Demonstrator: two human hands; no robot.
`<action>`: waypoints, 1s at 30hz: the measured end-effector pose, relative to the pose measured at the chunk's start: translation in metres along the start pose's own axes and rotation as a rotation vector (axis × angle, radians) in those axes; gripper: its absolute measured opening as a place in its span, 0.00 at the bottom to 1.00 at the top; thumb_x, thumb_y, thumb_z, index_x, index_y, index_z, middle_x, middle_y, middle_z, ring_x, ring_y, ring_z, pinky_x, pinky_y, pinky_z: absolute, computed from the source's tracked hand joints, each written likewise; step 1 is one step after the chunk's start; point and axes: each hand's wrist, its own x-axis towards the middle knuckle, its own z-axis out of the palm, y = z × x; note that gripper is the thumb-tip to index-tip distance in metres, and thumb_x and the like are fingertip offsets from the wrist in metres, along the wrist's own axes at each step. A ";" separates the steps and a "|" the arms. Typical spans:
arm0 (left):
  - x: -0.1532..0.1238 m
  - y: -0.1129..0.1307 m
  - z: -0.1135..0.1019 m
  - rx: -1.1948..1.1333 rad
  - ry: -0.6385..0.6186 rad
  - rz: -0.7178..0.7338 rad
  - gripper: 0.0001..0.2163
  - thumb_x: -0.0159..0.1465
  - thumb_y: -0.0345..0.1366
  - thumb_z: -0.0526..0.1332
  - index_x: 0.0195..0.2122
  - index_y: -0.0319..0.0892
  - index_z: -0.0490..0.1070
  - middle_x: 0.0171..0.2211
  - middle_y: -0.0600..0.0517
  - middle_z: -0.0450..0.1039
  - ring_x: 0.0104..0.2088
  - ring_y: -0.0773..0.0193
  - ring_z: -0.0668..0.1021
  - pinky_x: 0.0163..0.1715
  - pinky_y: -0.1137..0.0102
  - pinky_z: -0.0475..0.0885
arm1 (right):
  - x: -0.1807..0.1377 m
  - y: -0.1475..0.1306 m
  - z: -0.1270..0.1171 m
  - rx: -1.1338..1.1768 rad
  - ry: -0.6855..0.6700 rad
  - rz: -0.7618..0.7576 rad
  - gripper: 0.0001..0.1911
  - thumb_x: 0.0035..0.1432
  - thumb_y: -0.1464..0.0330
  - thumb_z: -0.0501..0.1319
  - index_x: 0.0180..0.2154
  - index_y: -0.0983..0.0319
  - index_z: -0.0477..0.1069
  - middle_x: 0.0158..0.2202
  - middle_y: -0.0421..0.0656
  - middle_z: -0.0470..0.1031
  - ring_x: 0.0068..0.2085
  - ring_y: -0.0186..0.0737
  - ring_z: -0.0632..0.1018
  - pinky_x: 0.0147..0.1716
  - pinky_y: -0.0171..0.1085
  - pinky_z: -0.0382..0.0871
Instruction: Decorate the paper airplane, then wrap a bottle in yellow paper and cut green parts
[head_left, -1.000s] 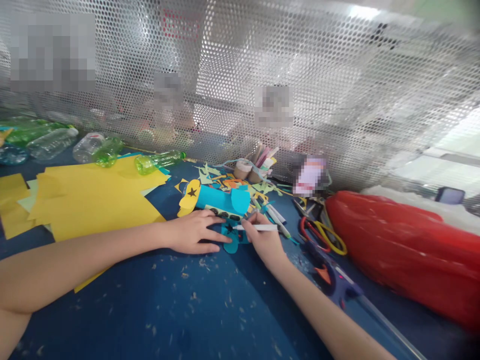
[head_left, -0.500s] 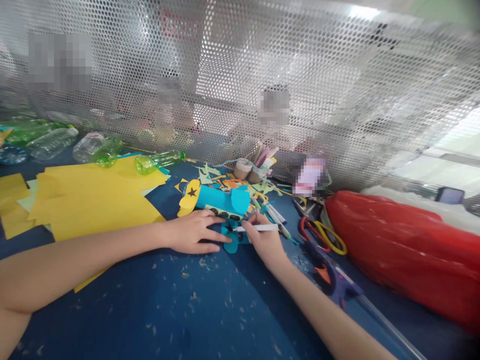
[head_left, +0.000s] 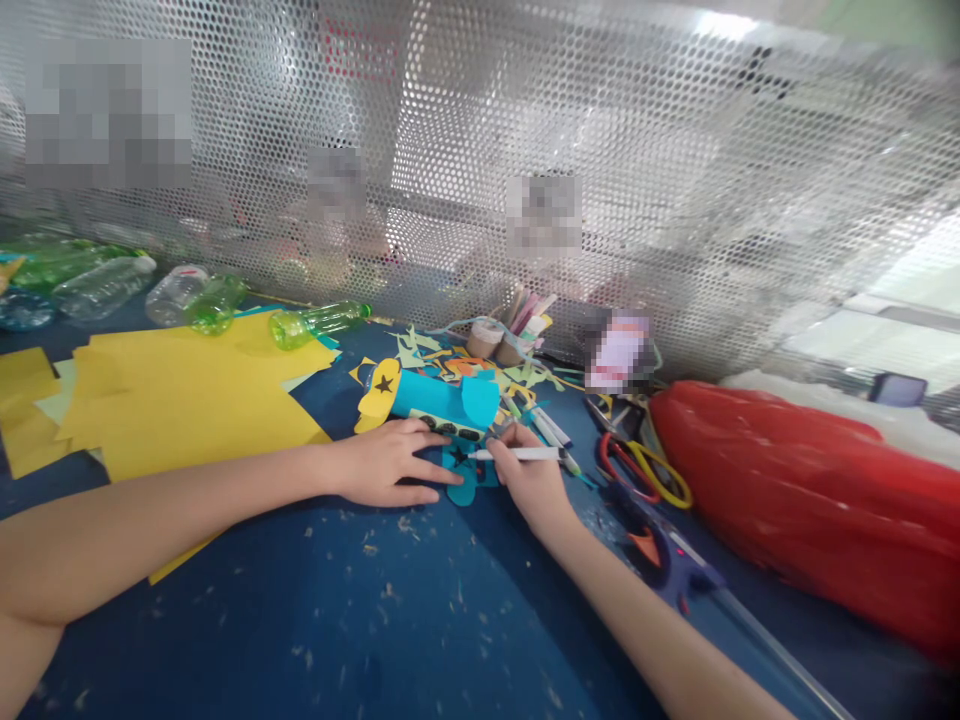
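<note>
A white marker (head_left: pixel 534 454) is pinched in my right hand (head_left: pixel 531 480), its tip at a black star drawn on a blue paper piece (head_left: pixel 461 492). My left hand (head_left: pixel 386 465) lies flat with fingers spread, its fingertips on or beside that piece. Just beyond the hands sits a blue paper-covered model plane (head_left: pixel 431 397), with dark windows on a pale strip along its side. Its yellow end (head_left: pixel 381 392) bears a black star.
Yellow paper sheets (head_left: pixel 187 390) lie left, with plastic bottles (head_left: pixel 322 323) behind. Paper scraps and cups of sticks (head_left: pixel 514 345) stand beyond the plane. Right are scissors (head_left: pixel 630 465), a glue gun (head_left: pixel 667 550) and a red plastic bag (head_left: pixel 795 490). A perforated metal screen (head_left: pixel 465 130) rises behind; people sit beyond it.
The marker and my right hand have shifted very slightly to the right. My left hand and the model plane are practically where they were.
</note>
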 end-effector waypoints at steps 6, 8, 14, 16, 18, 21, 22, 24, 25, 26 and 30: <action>0.000 0.000 -0.001 0.011 -0.020 -0.005 0.17 0.66 0.46 0.52 0.54 0.54 0.68 0.59 0.46 0.61 0.56 0.50 0.64 0.54 0.54 0.61 | 0.001 0.000 0.001 -0.003 0.000 0.003 0.12 0.49 0.63 0.58 0.19 0.56 0.58 0.11 0.32 0.60 0.15 0.34 0.61 0.17 0.35 0.55; 0.001 0.000 -0.001 0.011 -0.027 -0.005 0.17 0.66 0.46 0.52 0.54 0.53 0.68 0.59 0.45 0.60 0.56 0.49 0.64 0.54 0.54 0.61 | 0.001 0.001 0.001 -0.006 -0.001 0.006 0.12 0.48 0.64 0.58 0.19 0.56 0.58 0.10 0.32 0.59 0.15 0.34 0.61 0.17 0.35 0.55; 0.000 0.000 -0.001 0.015 -0.028 -0.009 0.17 0.66 0.47 0.52 0.55 0.54 0.68 0.60 0.46 0.60 0.56 0.50 0.64 0.55 0.55 0.60 | 0.000 0.000 -0.001 -0.006 0.014 0.003 0.12 0.48 0.64 0.58 0.19 0.56 0.57 0.11 0.33 0.60 0.16 0.34 0.61 0.18 0.35 0.55; 0.000 0.000 -0.001 0.015 -0.027 -0.012 0.17 0.66 0.47 0.52 0.55 0.54 0.68 0.59 0.46 0.61 0.56 0.50 0.64 0.55 0.55 0.60 | -0.001 -0.002 -0.002 -0.003 0.040 -0.003 0.13 0.50 0.64 0.58 0.19 0.56 0.56 0.12 0.32 0.59 0.17 0.34 0.61 0.19 0.35 0.55; 0.000 0.001 -0.001 0.014 -0.031 -0.010 0.17 0.66 0.47 0.52 0.55 0.54 0.67 0.59 0.45 0.61 0.56 0.51 0.64 0.55 0.55 0.60 | -0.002 -0.003 -0.002 -0.003 0.063 -0.005 0.13 0.51 0.64 0.57 0.19 0.56 0.56 0.12 0.32 0.59 0.17 0.34 0.60 0.19 0.35 0.55; 0.000 0.000 -0.001 0.009 -0.024 -0.002 0.17 0.66 0.46 0.52 0.55 0.53 0.68 0.59 0.44 0.61 0.56 0.50 0.64 0.55 0.55 0.60 | -0.002 -0.001 -0.002 -0.008 0.060 0.005 0.13 0.50 0.64 0.58 0.19 0.57 0.56 0.12 0.33 0.60 0.16 0.33 0.60 0.19 0.35 0.54; 0.000 0.000 -0.001 0.007 -0.017 0.000 0.17 0.66 0.46 0.52 0.54 0.53 0.68 0.59 0.44 0.61 0.56 0.50 0.65 0.55 0.55 0.60 | -0.001 0.000 -0.002 -0.008 0.053 0.009 0.13 0.50 0.64 0.59 0.19 0.57 0.57 0.12 0.33 0.60 0.16 0.33 0.60 0.18 0.35 0.54; 0.000 0.000 0.000 0.008 -0.009 0.001 0.17 0.66 0.46 0.52 0.54 0.53 0.69 0.59 0.45 0.61 0.55 0.49 0.65 0.54 0.54 0.61 | -0.001 0.002 -0.001 -0.005 0.039 0.012 0.13 0.50 0.64 0.59 0.19 0.57 0.58 0.11 0.33 0.60 0.16 0.33 0.61 0.18 0.35 0.54; 0.000 0.000 0.000 0.011 -0.010 0.000 0.17 0.66 0.46 0.52 0.54 0.54 0.69 0.59 0.45 0.61 0.55 0.49 0.65 0.54 0.54 0.60 | 0.000 0.003 0.000 -0.002 0.033 0.011 0.13 0.50 0.64 0.59 0.19 0.57 0.58 0.11 0.33 0.60 0.15 0.33 0.61 0.18 0.35 0.54; 0.000 0.000 0.000 0.015 -0.015 -0.002 0.17 0.66 0.46 0.52 0.54 0.54 0.68 0.59 0.45 0.61 0.55 0.49 0.64 0.54 0.54 0.60 | 0.000 0.004 0.000 0.001 0.028 0.009 0.13 0.50 0.63 0.59 0.19 0.57 0.58 0.11 0.32 0.60 0.15 0.33 0.61 0.18 0.35 0.54; 0.001 0.001 -0.001 0.023 -0.032 -0.011 0.17 0.66 0.46 0.52 0.55 0.54 0.68 0.59 0.46 0.60 0.56 0.50 0.64 0.55 0.54 0.60 | 0.001 0.004 0.000 0.004 0.016 -0.001 0.13 0.50 0.63 0.59 0.19 0.57 0.59 0.11 0.32 0.60 0.15 0.33 0.61 0.18 0.35 0.55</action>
